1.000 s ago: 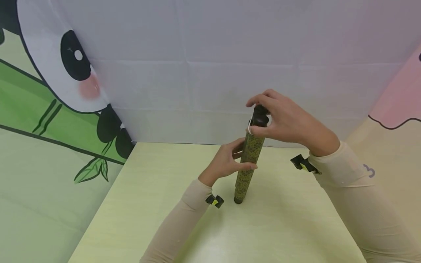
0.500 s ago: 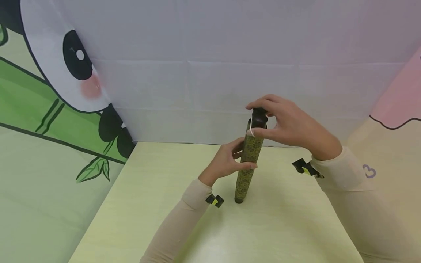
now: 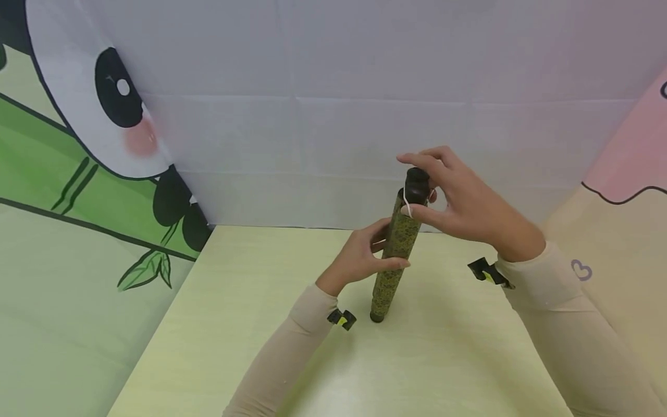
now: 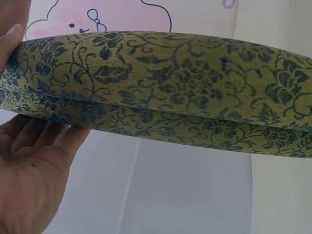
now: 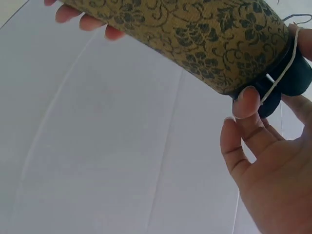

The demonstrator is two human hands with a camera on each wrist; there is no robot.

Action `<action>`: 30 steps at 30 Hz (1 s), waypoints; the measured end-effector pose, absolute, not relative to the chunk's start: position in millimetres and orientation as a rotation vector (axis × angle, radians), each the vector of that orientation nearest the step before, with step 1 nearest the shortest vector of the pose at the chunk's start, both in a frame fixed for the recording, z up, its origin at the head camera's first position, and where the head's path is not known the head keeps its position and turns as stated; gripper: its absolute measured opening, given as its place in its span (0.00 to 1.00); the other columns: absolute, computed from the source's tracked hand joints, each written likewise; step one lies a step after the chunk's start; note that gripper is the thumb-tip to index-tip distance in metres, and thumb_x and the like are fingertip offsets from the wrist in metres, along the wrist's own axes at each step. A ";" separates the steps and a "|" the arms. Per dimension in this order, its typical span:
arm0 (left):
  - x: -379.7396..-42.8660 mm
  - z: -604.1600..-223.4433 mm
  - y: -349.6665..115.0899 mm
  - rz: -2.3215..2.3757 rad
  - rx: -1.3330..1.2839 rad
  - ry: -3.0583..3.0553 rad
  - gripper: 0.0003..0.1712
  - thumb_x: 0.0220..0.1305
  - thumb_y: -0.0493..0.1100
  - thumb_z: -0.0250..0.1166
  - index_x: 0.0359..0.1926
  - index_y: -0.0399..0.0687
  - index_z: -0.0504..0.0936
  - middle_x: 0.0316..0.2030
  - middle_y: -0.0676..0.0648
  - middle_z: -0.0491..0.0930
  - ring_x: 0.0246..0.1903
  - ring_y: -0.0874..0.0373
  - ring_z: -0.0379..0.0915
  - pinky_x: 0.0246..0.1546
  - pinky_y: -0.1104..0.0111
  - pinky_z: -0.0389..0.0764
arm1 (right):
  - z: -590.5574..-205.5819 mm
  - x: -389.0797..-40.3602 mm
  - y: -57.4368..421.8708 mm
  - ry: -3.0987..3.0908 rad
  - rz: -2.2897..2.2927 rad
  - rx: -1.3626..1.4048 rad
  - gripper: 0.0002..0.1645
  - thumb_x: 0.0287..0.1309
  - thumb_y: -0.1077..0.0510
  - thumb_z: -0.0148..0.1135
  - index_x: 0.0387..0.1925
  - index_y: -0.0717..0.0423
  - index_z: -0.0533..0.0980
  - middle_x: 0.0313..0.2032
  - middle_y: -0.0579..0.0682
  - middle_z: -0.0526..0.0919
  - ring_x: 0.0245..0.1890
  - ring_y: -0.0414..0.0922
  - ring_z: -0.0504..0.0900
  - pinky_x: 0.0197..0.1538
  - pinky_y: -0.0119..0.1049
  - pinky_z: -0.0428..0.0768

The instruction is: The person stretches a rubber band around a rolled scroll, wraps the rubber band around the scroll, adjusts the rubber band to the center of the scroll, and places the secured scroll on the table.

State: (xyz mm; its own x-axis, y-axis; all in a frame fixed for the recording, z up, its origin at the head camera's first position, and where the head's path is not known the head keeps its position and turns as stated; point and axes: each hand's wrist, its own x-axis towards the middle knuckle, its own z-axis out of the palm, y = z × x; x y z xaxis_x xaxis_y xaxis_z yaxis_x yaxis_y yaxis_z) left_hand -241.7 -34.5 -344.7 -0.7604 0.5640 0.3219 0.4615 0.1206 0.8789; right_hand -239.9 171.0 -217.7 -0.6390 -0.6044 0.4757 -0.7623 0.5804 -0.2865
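A long scroll (image 3: pixel 396 249), rolled into two parallel rolls, is backed with olive-gold and dark floral brocade. It stands tilted, its lower end at the table, with black knobs (image 3: pixel 417 184) at the top. My left hand (image 3: pixel 359 255) grips the middle, thumb in front and fingers behind. In the left wrist view a groove runs between the two rolls of the scroll (image 4: pixel 161 78). Up at the knobs, my right hand (image 3: pixel 464 202) pinches a thin white cord (image 5: pixel 285 70), the thumb at one end of its visible stretch. Its index finger extends above the knob.
A pale yellow table (image 3: pixel 250 324) lies under the scroll. Behind it hangs a whitish cloth backdrop (image 3: pixel 292 139) with cartoon prints on the left and right. Small black-and-yellow pieces (image 3: pixel 341 319) are attached at both cuffs.
My right hand has shifted slightly right and down, and its index finger has lifted from the knob top. The scroll's top leans slightly farther right. My left hand has stayed nearly still.
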 end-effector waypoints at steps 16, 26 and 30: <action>-247.2 -343.3 -26.9 1.758 1.040 2.306 0.42 0.52 0.45 0.72 0.66 0.47 0.63 0.58 0.49 0.71 0.55 0.61 0.71 0.55 0.69 0.71 | -228.5 -244.7 178.2 -2.261 0.959 1.307 0.35 0.53 0.68 0.61 0.64 0.55 0.65 0.58 0.54 0.63 0.41 0.41 0.67 0.43 0.33 0.66; -254.4 -345.2 -25.6 1.793 1.034 2.280 0.42 0.52 0.44 0.73 0.66 0.48 0.64 0.57 0.49 0.72 0.54 0.62 0.72 0.55 0.69 0.71 | -226.0 -242.5 180.9 -2.171 1.055 1.347 0.32 0.48 0.75 0.56 0.59 0.66 0.68 0.58 0.61 0.64 0.35 0.45 0.72 0.42 0.30 0.71; -256.0 -345.2 -24.6 1.807 1.000 2.283 0.42 0.51 0.44 0.73 0.65 0.48 0.64 0.56 0.49 0.73 0.54 0.62 0.71 0.55 0.69 0.71 | -223.0 -235.1 180.0 -2.088 1.060 1.300 0.23 0.47 0.78 0.51 0.49 0.76 0.67 0.45 0.66 0.68 0.32 0.46 0.74 0.40 0.29 0.73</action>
